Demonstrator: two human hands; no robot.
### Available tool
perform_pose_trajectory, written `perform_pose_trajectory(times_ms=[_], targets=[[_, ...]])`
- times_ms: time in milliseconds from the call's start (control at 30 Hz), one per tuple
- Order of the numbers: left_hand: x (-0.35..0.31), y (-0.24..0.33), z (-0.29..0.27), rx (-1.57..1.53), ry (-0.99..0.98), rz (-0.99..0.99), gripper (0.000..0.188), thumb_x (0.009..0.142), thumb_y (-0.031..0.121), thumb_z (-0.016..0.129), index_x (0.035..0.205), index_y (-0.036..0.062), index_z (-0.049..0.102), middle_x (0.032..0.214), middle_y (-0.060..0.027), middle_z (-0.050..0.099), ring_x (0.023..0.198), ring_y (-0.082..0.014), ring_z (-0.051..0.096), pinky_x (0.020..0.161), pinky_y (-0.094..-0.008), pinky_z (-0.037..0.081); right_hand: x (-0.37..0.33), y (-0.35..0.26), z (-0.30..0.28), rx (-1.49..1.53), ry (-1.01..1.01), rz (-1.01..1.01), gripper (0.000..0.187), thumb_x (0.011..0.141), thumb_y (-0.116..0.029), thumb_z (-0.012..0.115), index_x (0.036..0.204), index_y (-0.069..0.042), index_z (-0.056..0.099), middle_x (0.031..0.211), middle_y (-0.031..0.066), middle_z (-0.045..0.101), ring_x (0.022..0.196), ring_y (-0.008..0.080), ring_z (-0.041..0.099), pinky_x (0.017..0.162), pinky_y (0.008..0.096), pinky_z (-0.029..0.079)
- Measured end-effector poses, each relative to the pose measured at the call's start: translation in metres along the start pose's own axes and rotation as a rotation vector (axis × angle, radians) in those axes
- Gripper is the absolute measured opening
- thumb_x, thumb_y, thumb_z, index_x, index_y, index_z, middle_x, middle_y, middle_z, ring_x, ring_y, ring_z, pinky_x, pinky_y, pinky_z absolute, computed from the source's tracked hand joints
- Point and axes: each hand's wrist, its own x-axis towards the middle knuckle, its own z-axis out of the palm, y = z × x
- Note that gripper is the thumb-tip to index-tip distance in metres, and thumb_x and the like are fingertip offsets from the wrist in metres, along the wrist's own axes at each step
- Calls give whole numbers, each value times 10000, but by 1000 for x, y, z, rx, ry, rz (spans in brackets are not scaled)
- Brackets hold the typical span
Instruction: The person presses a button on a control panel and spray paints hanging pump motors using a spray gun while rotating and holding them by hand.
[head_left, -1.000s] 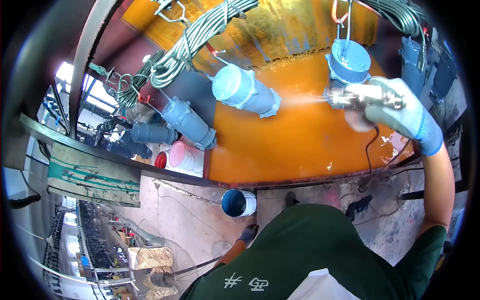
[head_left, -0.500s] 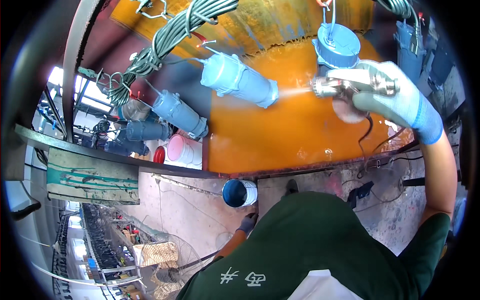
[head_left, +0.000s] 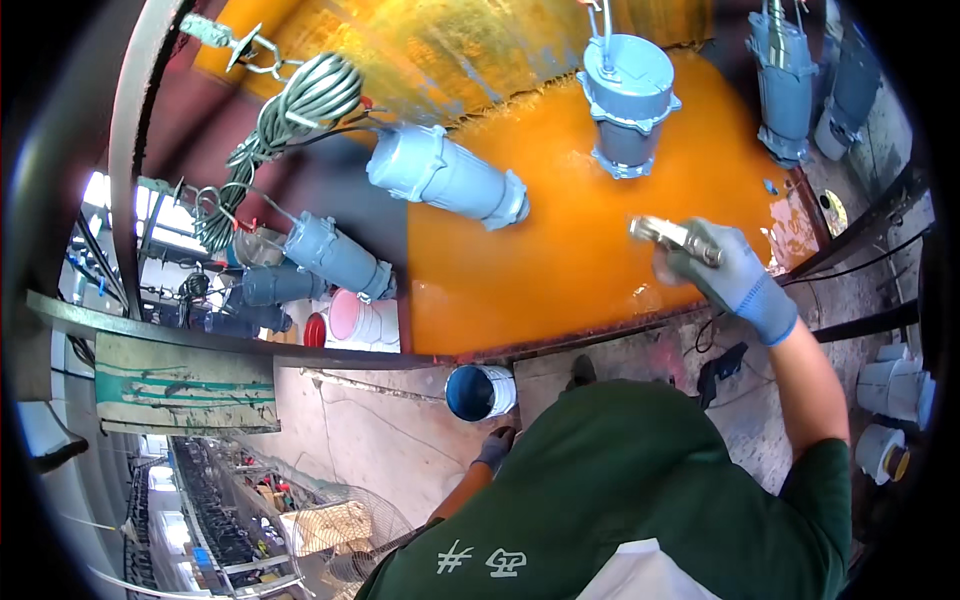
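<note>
My right hand [head_left: 730, 270], in a pale glove with a blue cuff, is wrapped round a metal spray gun [head_left: 675, 240]. The gun's nozzle points left over the orange surface, and I make out no clear jet from it. Above the gun hangs an upright grey-blue motor-like housing [head_left: 627, 100]. To the left another grey-blue housing [head_left: 448, 175] hangs tilted, apart from the gun. My left hand [head_left: 493, 447], in a dark glove, is low beside a white bucket [head_left: 500, 390] with dark blue inside. Its fingers are partly hidden and too small to read.
More housings hang at left [head_left: 338, 258] and right [head_left: 783, 85]. Coiled grey cable [head_left: 300, 105] hangs upper left. A dark metal rim [head_left: 600, 330] borders the orange booth in front of me. A pink-topped bucket [head_left: 355, 315], a fan [head_left: 370, 520] and white containers [head_left: 893, 388] stand around.
My right hand has moved down and left with the spray gun, uncovering the upright housing. The white jet toward the tilted housing no longer shows. The view has shifted slightly.
</note>
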Motion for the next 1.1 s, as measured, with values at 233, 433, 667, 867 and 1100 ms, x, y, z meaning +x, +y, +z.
perform_pose_trajectory(times_ms=[233, 433, 667, 867, 1100], targets=[[9, 6, 2, 48, -18, -29, 486, 1059, 429, 604, 1323, 43, 736, 1334, -183, 737, 1211, -331, 701, 1040, -400, 534, -17, 30, 56, 150, 139, 26, 199, 944, -161, 758, 1096, -43, 705, 886, 153, 731, 817, 268, 722, 754, 377, 550], [16, 85, -12, 89, 55, 132, 536, 1032, 267, 684, 1475, -16, 581, 1333, -231, 713, 1239, -321, 687, 1045, -396, 527, -62, 101, 83, 39, 2, 71, 273, 919, -222, 789, 1128, -68, 703, 955, 205, 722, 941, 431, 710, 798, 457, 561], [4, 360, -55, -139, 150, 690, 801, 983, 76, 687, 1672, 8, 284, 1420, -186, 607, 1178, -282, 633, 1015, -389, 531, -127, 197, 74, 256, 521, 369, 352, 917, -198, 792, 1206, -23, 695, 1018, 169, 762, 922, 231, 738, 823, 393, 572], [-120, 657, -79, 220, 518, 1724, 746, 945, 80, 745, 1599, -23, 402, 1607, -237, 446, 1446, -357, 483, 1202, -480, 398, -155, 196, 49, 100, 737, 349, 327, 922, -200, 811, 1174, -32, 686, 957, 187, 745, 857, 281, 737, 812, 378, 564], [-232, 833, -53, 1210, 1010, 2236, 650, 882, 411, 791, 1440, 108, 654, 1525, -207, 547, 1435, -438, 471, 1212, -580, 346, -157, 198, 42, 333, 869, 251, 322, 977, -183, 771, 1244, -28, 680, 985, 98, 729, 909, 125, 653, 833, 333, 544]])
